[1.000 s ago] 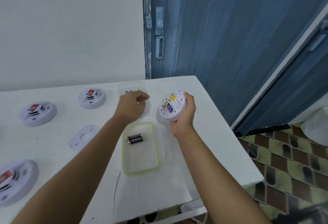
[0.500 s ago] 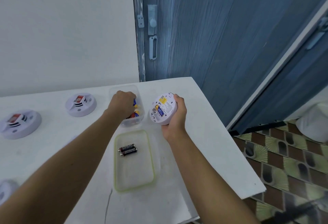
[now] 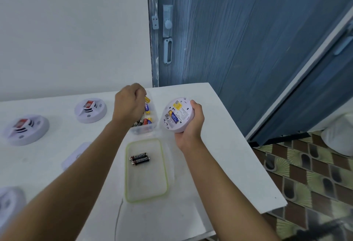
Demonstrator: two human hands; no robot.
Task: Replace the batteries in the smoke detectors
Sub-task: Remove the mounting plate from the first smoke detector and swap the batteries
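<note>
White wall [image 3: 66,30], blue door [image 3: 248,40], white table [image 3: 219,164], patterned floor tiles [image 3: 305,183].

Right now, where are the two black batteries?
In the head view, the two black batteries lie side by side in the green-rimmed lid mid-table, just nearer than the clear battery box.

The round white smoke detector [image 3: 176,115], gripped in the right hand [image 3: 191,128], is tilted back-side up with one blue-and-yellow battery [image 3: 174,118] in its open compartment. Two black batteries [image 3: 139,159] lie side by side, touching, on a clear lid [image 3: 147,187].
</note>
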